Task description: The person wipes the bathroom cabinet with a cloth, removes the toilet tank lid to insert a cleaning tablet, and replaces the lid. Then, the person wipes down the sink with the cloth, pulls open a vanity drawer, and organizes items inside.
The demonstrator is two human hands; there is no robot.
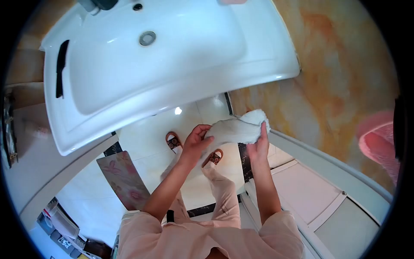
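Observation:
A white cloth (235, 131) is stretched between my two hands, in front of the sink's front edge and above the floor. My left hand (199, 140) pinches its left end between thumb and fingers. On the right, my right hand (259, 144) grips the bunched, fluffy end, with the thumb side up against it. Part of the cloth's underside is hidden.
A white sink (172, 93) with a round drain (147, 38) spans the top. A black comb (62, 69) lies on its left ledge. Pink fabric (377, 138) hangs at the right. A floral mat (123, 179) lies lower left. A white door (306, 190) stands lower right.

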